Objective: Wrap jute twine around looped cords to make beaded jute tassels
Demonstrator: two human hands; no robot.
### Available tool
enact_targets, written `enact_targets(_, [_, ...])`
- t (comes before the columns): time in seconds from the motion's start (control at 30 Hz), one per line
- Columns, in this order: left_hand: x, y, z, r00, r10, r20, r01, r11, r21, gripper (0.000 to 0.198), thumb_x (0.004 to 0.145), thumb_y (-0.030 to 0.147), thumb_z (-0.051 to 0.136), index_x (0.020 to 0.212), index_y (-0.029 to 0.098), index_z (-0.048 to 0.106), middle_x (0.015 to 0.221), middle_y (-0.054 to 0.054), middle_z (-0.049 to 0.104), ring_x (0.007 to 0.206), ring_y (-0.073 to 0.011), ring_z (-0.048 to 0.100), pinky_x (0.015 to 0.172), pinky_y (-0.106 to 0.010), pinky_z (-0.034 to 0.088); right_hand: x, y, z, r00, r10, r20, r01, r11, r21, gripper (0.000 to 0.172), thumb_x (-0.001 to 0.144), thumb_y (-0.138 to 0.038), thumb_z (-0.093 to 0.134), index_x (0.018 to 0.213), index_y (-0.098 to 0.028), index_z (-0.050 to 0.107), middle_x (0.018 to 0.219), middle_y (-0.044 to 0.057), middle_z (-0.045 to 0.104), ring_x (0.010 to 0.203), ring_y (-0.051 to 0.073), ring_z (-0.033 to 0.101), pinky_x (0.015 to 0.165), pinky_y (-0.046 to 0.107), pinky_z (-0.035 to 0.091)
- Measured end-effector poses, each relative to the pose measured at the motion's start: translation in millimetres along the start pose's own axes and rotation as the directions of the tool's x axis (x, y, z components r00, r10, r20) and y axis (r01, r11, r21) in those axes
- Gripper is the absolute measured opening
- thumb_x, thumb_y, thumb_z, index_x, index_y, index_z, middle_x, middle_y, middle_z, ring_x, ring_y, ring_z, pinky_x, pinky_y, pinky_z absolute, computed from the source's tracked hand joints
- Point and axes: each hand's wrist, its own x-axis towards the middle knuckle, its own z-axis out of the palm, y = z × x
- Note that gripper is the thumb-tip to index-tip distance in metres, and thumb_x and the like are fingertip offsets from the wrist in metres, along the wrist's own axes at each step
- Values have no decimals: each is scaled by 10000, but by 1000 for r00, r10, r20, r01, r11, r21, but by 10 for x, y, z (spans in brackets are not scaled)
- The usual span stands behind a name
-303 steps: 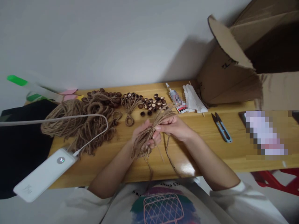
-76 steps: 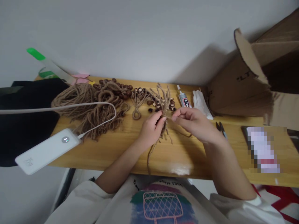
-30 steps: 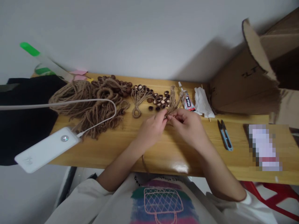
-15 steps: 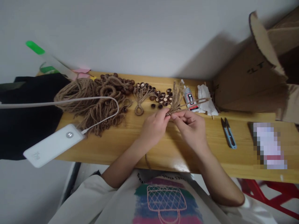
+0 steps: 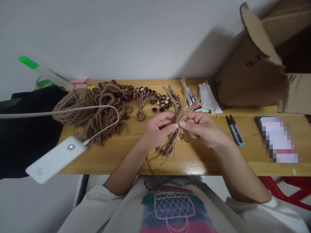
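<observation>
Between my two hands is a bundle of brown jute twine (image 5: 170,145), its loose ends fanning out above and below. My left hand (image 5: 160,129) pinches the bundle's middle from the left, thumb in front. From the other side, my right hand (image 5: 201,127) presses thumb and fingers together at the same spot, where the strands are drawn tight. A finished-looking twine piece with a ring loop (image 5: 140,115) lies beyond my left hand. Behind the bundle are several dark nut-shell halves (image 5: 163,101) and a tube of glue (image 5: 193,100).
A twine coil (image 5: 73,105) and heaped tassels (image 5: 98,131) lie left. A white power bank (image 5: 55,158) with a cable stands at the front left. Blue thread snips (image 5: 235,131), a phone (image 5: 279,139), a white packet (image 5: 209,98) and a cardboard box (image 5: 245,74) are right.
The twine bundle has been turned, so loose strands now hang below my hands as well as above. Both hands stay pinched at its middle, and the whole view has shifted slightly.
</observation>
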Motion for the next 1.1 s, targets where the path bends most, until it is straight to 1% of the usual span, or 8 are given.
enact_targets(0.2, [-22,8,-7,977,-95,194,140,962,-234,673,749,374,710,1307,181,387,672,4,671,469,-116,608,459,-217,496,60,69,-34,980,-77,182,67,996,61,266,710,-377,732,662,-128,652,506,0,628,315,16,353,326,165,164])
enact_targets(0.37, [20,-18,-27,959,-164,229,220,944,-244,720,746,393,703,1337,166,361,666,-3,662,455,-116,592,459,-217,475,103,163,-20,978,-102,184,84,991,105,305,697,-417,736,634,-137,633,519,25,640,437,129,602,386,192,380])
enact_targets(0.6, [116,-31,-120,991,-122,-50,130,964,230,440,716,381,698,1064,143,574,841,-49,685,757,-152,654,735,-282,512,132,311,-126,985,-136,-104,144,987,68,292,613,-374,798,652,-145,622,470,-58,524,372,36,391,369,171,290])
enact_targets(0.7, [79,48,-36,995,58,-83,2,810,586,279,807,348,583,1008,155,600,999,-84,672,941,-185,627,855,-330,489,151,333,-137,964,-134,-229,138,990,-2,330,572,-384,814,619,-143,594,430,-79,443,374,25,296,367,174,184])
enact_targets(0.77, [36,82,90,987,155,-43,-51,558,828,317,811,310,576,1089,158,574,1114,-114,639,1054,-232,584,930,-397,457,162,347,-113,949,-137,-285,143,990,0,361,566,-421,806,612,-145,578,428,-80,427,385,32,306,383,179,202])
enact_targets(0.9, [8,19,363,992,114,-46,25,179,984,439,798,295,581,1184,108,488,1118,-168,619,1056,-311,572,892,-482,457,165,369,-46,920,-123,-372,157,985,64,396,578,-475,780,634,-146,568,412,-92,401,377,33,293,388,181,216])
enact_targets(1.0, [60,-58,458,991,65,-117,108,133,985,417,789,294,585,1151,118,479,1049,-152,635,966,-305,602,810,-454,478,150,358,-34,891,-119,-437,184,977,111,391,570,-461,783,642,-150,557,400,-99,393,362,32,280,377,183,211])
enact_targets(1.1, [125,-77,448,992,26,-125,115,253,961,316,765,296,604,1029,155,501,974,-107,639,884,-270,607,738,-400,476,130,325,-50,865,-147,-480,246,958,149,379,554,-433,792,636,-157,546,386,-115,350,358,25,242,372,179,183])
